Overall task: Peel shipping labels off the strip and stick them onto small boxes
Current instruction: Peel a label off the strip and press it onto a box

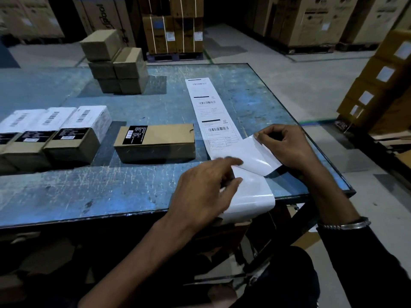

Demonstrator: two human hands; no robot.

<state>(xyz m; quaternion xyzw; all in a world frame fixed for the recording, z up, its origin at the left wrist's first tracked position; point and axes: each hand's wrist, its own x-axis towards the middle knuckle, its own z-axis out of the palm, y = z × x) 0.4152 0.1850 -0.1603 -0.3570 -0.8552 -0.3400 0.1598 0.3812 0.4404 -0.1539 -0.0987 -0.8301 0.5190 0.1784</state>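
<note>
A long white strip [213, 112] of labels lies on the blue table [111, 185], right of the middle of the frame. It runs from the upper middle down to the near edge, where its bare shiny end hangs over.

The right hand [287, 147] is at the right of the strip. Its fingers pinch the corner of one label [258, 156] and hold it lifted, with the blank back side showing. The left hand [204, 190] is in the lower middle. Its fingers press down on the shiny strip just beside the lifted label.

A brown box [155, 141] with a black sticker sits just left of the strip. At the left edge of the frame is a row of three boxes [51, 134] with white labels on top. A pile of plain brown boxes [115, 61] stands at the upper left of the table.
</note>
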